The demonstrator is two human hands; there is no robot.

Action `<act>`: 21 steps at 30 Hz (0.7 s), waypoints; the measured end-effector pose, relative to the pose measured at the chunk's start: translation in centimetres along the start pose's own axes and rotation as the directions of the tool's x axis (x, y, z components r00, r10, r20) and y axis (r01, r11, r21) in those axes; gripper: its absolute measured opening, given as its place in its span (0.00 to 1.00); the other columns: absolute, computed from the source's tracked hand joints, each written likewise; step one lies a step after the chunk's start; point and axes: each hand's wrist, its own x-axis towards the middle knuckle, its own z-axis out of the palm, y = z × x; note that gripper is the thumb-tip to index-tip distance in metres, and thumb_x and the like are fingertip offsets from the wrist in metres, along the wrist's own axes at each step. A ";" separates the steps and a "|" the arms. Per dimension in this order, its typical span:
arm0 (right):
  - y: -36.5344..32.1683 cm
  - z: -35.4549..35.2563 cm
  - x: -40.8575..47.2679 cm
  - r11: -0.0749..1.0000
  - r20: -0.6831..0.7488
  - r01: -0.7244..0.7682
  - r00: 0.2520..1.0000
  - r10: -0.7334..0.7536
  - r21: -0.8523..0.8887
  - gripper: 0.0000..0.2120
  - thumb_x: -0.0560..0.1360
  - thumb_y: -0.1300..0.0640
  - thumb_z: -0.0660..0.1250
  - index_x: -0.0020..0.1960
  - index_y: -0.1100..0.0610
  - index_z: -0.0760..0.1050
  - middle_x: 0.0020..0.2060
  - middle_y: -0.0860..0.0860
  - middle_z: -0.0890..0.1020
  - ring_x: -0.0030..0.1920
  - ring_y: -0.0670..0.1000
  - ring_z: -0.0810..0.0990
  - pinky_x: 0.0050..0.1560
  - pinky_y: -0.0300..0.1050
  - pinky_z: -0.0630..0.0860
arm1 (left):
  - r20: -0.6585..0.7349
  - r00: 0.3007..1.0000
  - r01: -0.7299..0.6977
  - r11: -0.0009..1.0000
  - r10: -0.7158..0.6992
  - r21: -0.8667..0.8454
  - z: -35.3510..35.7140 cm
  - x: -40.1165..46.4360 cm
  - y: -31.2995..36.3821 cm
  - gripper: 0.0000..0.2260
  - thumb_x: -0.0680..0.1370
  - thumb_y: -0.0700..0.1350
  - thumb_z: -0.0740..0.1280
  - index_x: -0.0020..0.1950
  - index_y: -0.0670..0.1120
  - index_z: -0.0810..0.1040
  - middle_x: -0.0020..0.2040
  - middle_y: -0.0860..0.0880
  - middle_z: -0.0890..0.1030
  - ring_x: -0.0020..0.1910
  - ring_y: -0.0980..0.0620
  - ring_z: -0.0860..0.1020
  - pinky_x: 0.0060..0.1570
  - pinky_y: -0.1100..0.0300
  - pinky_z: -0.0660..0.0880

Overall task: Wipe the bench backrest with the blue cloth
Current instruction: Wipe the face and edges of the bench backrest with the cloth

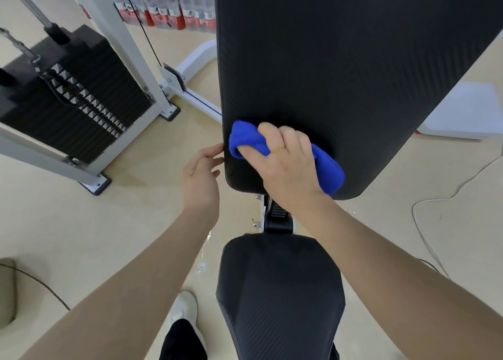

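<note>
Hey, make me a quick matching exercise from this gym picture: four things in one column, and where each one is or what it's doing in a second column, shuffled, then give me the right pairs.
Column one:
1. blue cloth
2. left hand
3. weight stack
4. bench seat

Column two:
A. stands on the floor left of the bench, inside a white frame
B. bunched under the right hand on the lower end of the backrest
C. lowest in the picture, below the backrest
D. fingers loose, at the backrest's left edge

Pairs: 1-B, 2-D, 3-A, 4-C
</note>
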 end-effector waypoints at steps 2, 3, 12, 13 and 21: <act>-0.7 -0.2 1.5 0.999 -0.057 -0.039 0.998 0.039 -0.013 0.21 0.77 0.66 0.48 0.55 0.52 0.76 0.54 0.56 0.65 0.43 0.57 0.67 0.45 0.51 0.64 | 0.034 0.997 0.079 0.994 -0.077 -0.081 -0.5 0.7 0.4 0.15 0.76 0.38 0.53 0.45 0.47 0.80 0.49 0.51 0.82 0.51 0.51 0.79 0.53 0.58 0.72; -1.2 0.1 1.5 0.999 -0.056 -0.038 0.998 0.036 -0.035 0.19 0.76 0.66 0.50 0.55 0.52 0.76 0.54 0.56 0.65 0.43 0.57 0.67 0.45 0.51 0.64 | 0.052 0.992 0.125 0.984 -0.119 -0.131 -0.8 1.1 0.3 0.14 0.77 0.40 0.53 0.47 0.47 0.79 0.48 0.51 0.83 0.50 0.51 0.80 0.53 0.57 0.72; -5.1 2.6 -2.7 0.908 0.451 0.395 0.842 -0.298 -0.139 0.22 0.68 0.62 0.49 0.47 0.47 0.78 0.57 0.50 0.76 0.50 0.53 0.74 0.53 0.47 0.66 | -0.054 0.953 0.289 0.949 -0.298 -0.128 -3.0 0.6 -1.7 0.11 0.77 0.48 0.60 0.55 0.52 0.79 0.64 0.52 0.75 0.66 0.55 0.68 0.63 0.59 0.60; -4.7 2.2 -1.9 0.901 0.432 0.409 0.845 -0.315 -0.142 0.21 0.68 0.62 0.50 0.47 0.48 0.78 0.56 0.50 0.77 0.50 0.53 0.74 0.52 0.48 0.65 | -0.059 0.946 0.308 0.941 -0.319 -0.136 -3.1 0.6 -1.6 0.09 0.76 0.48 0.61 0.52 0.53 0.80 0.64 0.53 0.75 0.66 0.55 0.68 0.64 0.59 0.60; -3.9 2.7 -2.9 0.941 0.358 0.298 0.906 -0.226 -0.160 0.18 0.73 0.64 0.49 0.48 0.52 0.76 0.56 0.55 0.74 0.46 0.57 0.70 0.49 0.50 0.66 | -0.090 0.972 0.216 0.976 -0.218 -0.032 -3.5 1.6 -2.1 0.12 0.76 0.45 0.58 0.52 0.51 0.80 0.61 0.52 0.77 0.64 0.54 0.70 0.65 0.55 0.64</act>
